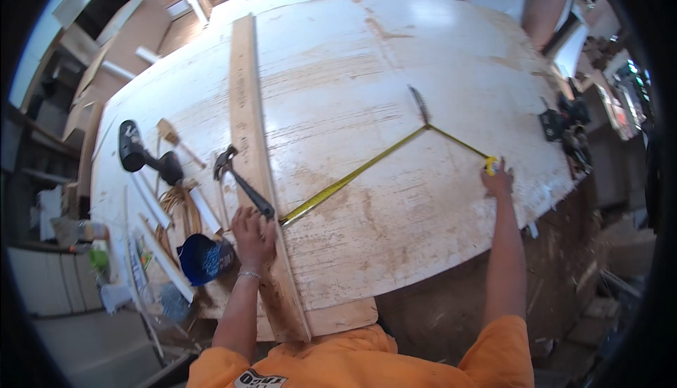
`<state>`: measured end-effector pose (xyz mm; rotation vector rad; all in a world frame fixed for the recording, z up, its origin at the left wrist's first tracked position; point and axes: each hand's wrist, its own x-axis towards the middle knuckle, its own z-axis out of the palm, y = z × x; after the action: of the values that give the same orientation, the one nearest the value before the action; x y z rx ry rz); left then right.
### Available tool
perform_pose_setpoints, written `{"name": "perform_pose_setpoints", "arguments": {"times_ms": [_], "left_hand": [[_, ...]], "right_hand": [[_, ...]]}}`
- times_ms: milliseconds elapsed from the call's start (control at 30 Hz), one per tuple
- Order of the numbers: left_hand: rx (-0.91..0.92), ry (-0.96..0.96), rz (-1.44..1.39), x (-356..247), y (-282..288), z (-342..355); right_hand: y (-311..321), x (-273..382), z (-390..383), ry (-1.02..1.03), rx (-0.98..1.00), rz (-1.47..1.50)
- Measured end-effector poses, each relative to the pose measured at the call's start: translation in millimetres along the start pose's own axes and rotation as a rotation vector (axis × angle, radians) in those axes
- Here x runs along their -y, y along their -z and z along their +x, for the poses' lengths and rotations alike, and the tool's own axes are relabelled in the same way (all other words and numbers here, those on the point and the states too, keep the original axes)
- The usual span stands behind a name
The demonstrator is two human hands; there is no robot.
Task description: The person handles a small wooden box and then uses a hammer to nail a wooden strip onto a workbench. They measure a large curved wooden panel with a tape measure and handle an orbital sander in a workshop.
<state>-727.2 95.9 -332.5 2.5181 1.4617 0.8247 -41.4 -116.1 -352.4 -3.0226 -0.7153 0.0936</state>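
In my right hand (pixel 499 179) is the yellow case of a tape measure (pixel 492 165), with my fingers closed around it. Its yellow blade (pixel 360 171) runs leftward over the white-topped table (pixel 465 56) and bends at mid-table, beside a thin dark curved item (pixel 419 104) whose kind I cannot make out. The blade's far-left end meets the edge of a long wooden board (pixel 245 92). On that board rests my left hand (pixel 254 236), fingers extended, close to the blade's end. A claw hammer (pixel 243 183) lies across the board, its dark handle end just above my left fingers.
Left of the board lie a black rubber mallet (pixel 148 155), a brush with a wooden handle (pixel 169 132), a blue container (pixel 204 259) of small pieces and several white strips (pixel 164 259). A black power tool (pixel 564 116) sits at the table's right edge.
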Motion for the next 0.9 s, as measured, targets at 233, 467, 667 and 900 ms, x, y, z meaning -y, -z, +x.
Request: {"name": "perform_pose_setpoints", "arguments": {"times_ms": [233, 467, 667, 900], "left_hand": [[0.036, 0.020, -0.111, -10.8, 2.8, -14.9], [0.092, -0.005, -0.044, -36.8, 22.7, -6.1], [-0.066, 0.176, -0.086, -39.5, 3.5, -23.2], [-0.314, 0.245, -0.599, -56.3, 122.2, 62.4]], "right_hand": [[-28.0, -1.7, -0.9, 0.303, -0.080, 0.090], [10.9, -93.7, -143.8, 0.301, 0.274, 0.150], [29.7, -165.6, -275.0, 0.127, 0.917, 0.712], [89.7, -101.9, -417.8, -0.010, 1.015, 1.014]]}}
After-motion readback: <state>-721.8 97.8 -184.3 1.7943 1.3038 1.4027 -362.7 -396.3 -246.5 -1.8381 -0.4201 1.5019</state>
